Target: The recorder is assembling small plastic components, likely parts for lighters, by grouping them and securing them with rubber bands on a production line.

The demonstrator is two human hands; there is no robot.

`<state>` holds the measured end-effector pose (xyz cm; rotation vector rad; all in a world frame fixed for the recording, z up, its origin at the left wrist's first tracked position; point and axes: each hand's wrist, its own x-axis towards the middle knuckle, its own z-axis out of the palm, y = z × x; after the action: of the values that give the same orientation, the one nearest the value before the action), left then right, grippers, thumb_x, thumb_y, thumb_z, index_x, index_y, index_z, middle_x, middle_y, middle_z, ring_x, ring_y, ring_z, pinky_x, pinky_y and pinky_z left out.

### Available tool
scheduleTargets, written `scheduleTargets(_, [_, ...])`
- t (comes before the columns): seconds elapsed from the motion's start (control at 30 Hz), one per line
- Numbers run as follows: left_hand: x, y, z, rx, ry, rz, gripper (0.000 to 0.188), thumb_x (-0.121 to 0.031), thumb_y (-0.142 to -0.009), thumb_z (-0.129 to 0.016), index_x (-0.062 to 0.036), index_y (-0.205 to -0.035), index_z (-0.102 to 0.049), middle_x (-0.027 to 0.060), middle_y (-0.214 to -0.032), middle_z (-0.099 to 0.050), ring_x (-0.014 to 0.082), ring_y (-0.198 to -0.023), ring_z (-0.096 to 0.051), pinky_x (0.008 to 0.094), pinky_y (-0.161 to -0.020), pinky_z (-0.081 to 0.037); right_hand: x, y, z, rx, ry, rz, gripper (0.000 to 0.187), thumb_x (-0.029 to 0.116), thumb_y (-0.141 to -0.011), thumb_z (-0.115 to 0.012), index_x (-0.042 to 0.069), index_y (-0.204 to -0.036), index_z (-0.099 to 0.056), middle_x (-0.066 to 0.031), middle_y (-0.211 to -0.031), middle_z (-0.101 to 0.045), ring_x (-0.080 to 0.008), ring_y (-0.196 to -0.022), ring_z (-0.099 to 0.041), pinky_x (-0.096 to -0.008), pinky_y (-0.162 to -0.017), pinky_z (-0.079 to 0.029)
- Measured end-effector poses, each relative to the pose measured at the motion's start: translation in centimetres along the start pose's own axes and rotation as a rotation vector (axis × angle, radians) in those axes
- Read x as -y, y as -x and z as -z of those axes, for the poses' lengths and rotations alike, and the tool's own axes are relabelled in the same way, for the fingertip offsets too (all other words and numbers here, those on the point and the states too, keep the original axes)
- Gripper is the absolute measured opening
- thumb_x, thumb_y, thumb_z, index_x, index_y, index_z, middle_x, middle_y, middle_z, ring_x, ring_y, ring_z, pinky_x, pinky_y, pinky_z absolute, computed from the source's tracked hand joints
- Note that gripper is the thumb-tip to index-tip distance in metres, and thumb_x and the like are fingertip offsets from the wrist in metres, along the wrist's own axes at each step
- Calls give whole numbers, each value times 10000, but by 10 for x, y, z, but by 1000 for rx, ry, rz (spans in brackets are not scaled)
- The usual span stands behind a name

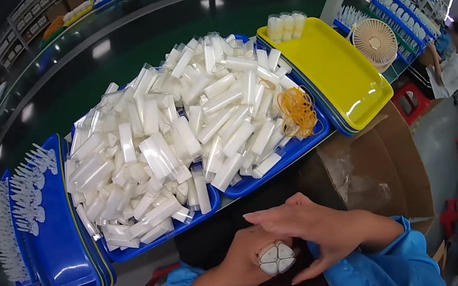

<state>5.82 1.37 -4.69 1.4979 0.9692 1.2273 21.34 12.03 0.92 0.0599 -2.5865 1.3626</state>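
Observation:
My left hand (243, 262) is closed around a bundle of several white wedge-shaped tubes (277, 258), gripped close to my body with their ends facing up toward me. Over its far side reaches my right hand (315, 222), fingers stretched out and thumb spread apart. Whether its palm touches the bundle is hidden. Just beyond both hands, two blue trays (281, 166) carry a big heap of white tubes (217, 108) with clear plastic ends. A tangle of yellow rubber bands (298, 110) lies on the heap's right side.
Stacked trays with a yellow one (338, 70) on top stand at right, holding bundled tubes (286, 26). An open cardboard box (390, 164) sits below them. At left, a blue tray (66, 255) bears small white parts (30, 188). A beige fan (374, 41) and a seated person (451, 60) are farther right.

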Motion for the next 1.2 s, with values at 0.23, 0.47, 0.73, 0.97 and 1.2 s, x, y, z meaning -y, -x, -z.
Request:
scheduleTargets(0.23, [-4, -6, -1, -84, -168, -13, 157, -103, -650, -718, -127, -745, -596, 32, -703, -608, 207, -632, -604, 279, -571, -473, 10, 0, 16, -67, -240, -57, 618, 58, -707, -635, 33, -1275, -394, -167, -1279, -422, -315, -1133, -457, -375, -926, -392])
scheduleTargets(0.47, [3, -6, 1, 9, -296, -39, 337, -82, -583, -707, -83, -905, -604, 84, -895, -608, 289, -830, -603, 353, -716, -490, 11, -4, 11, -89, -213, -111, 500, 2, -680, -637, 51, -1155, -487, -138, -1130, -498, -303, -1071, -477, -363, -891, -404])
scheduleTargets(0.73, [6, -4, -4, 86, -361, 40, 339, -88, -582, -695, -91, -909, -606, 100, -935, -601, 297, -857, -592, 364, -749, -488, 17, -4, 20, 92, 36, -122, 525, 15, -683, -633, 83, -1177, -472, -114, -1100, -480, -290, -1012, -509, -343, -817, -458])
scheduleTargets(0.97, [9, -6, -4, 81, -351, -12, 253, -137, -616, -724, -104, -846, -623, 90, -900, -603, 268, -797, -595, 336, -696, -491, 22, -2, 25, 166, 193, -44, 554, 56, -700, -649, 95, -1223, -469, -121, -1128, -518, -283, -970, -559, -341, -762, -505])
scheduleTargets(1.2, [-15, -4, 3, -83, -90, 144, 204, -58, -642, -713, -30, -737, -535, 85, -663, -524, 206, -554, -502, 272, -531, -417, -40, -10, 106, -584, 843, -303, 205, 207, -741, -640, 73, -896, -635, -77, -927, -597, -259, -930, -526, -388, -790, -357])
